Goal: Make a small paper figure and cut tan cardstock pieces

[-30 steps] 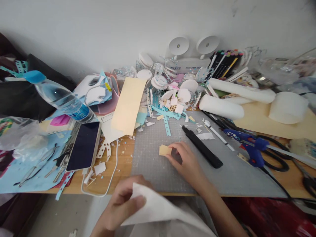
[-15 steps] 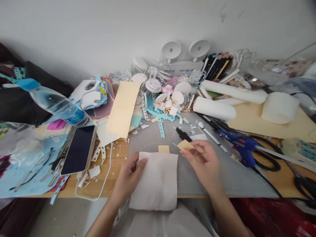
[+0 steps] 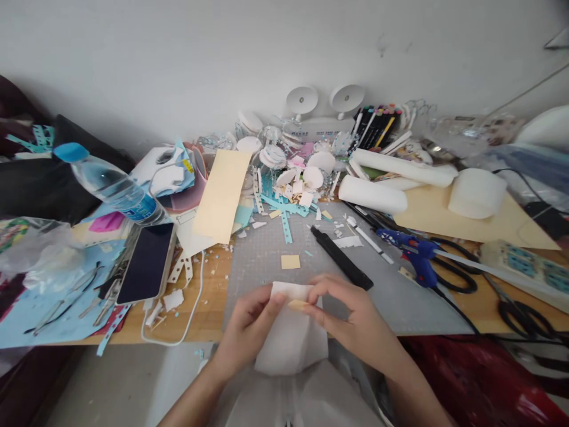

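Observation:
A soft white sheet (image 3: 291,344), cloth or tissue, hangs over the table's front edge with its top edge gripped by both hands. My left hand (image 3: 258,314) pinches its upper left corner between thumb and fingers. At the upper right, my right hand (image 3: 340,311) is closed on a small cream paper piece (image 3: 297,305), held against the sheet. Part of that piece is hidden by the fingertips. Just beyond the hands, a second cream paper piece (image 3: 290,261) lies flat on the grey cutting mat (image 3: 262,276).
A black utility knife (image 3: 342,258) and a white pen (image 3: 368,240) lie right of the hands. Farther right are a blue glue gun (image 3: 418,258), scissors (image 3: 515,311) and white rolls (image 3: 373,194). A phone (image 3: 146,264) and water bottle (image 3: 113,187) are at left; paper scraps (image 3: 297,196) heap behind.
My right hand has moved left and down, bringing the cream paper piece onto the white sheet's top edge. The sheet's upper part now looks bunched between both hands. The utility knife is more exposed.

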Available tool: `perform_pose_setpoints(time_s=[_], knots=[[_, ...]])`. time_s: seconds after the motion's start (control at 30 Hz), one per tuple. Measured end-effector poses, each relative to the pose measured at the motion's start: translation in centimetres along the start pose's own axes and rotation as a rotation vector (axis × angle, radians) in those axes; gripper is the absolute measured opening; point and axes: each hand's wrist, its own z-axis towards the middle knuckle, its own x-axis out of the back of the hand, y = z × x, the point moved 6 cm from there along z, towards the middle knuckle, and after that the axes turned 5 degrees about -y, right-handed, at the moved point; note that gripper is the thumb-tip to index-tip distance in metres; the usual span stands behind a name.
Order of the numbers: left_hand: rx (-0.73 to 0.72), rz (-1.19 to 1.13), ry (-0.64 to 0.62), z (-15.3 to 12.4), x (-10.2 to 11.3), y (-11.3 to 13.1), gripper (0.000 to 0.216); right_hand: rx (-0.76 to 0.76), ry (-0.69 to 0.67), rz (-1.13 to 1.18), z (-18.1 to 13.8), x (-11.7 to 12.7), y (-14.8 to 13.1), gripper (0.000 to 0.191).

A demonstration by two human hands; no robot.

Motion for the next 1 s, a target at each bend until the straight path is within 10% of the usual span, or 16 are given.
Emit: perform_pose_setpoints(time_s=[0.7,1.0], knots=[[0.077,0.023,0.004,-2.7,-1.7,-1.6,0.051,-0.229,0.003,-0.023,-3.2,-1.1,1.1,0.024],[0.05,0.211,-0.049,-2.7,1.5,-1.2,0.037,-0.31,0.182,0.207,-3.0,-0.2,3.6,0.035]])
